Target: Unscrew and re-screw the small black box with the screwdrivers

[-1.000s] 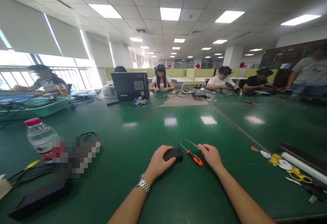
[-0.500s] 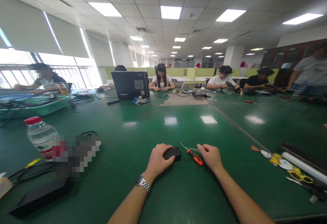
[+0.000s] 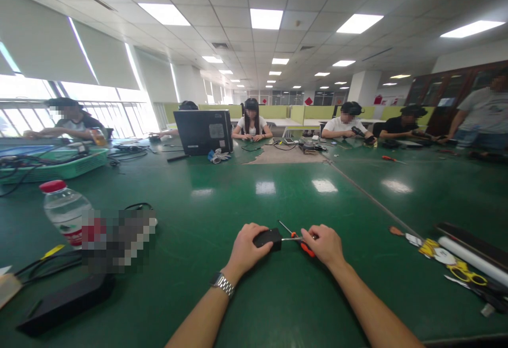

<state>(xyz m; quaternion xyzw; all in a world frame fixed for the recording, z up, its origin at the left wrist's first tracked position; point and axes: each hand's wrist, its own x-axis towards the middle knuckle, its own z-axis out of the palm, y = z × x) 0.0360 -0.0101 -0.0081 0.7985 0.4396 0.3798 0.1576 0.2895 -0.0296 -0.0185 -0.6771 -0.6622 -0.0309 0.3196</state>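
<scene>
While left hand (image 3: 246,246) grips the black box (image 3: 268,238), right hand (image 3: 323,245) pinches a thin metal tool (image 3: 291,239) at its side; box still closed, orange screwdriver (image 3: 305,246) lies unused

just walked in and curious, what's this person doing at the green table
A person seated at a big green table holds a small black box down with the left hand. The right hand grips a thin metal tool whose tip points at the side of the box. An orange-handled screwdriver lies on the table just under that hand. A water bottle stands off to the left, and several other people sit at the far end.
</scene>
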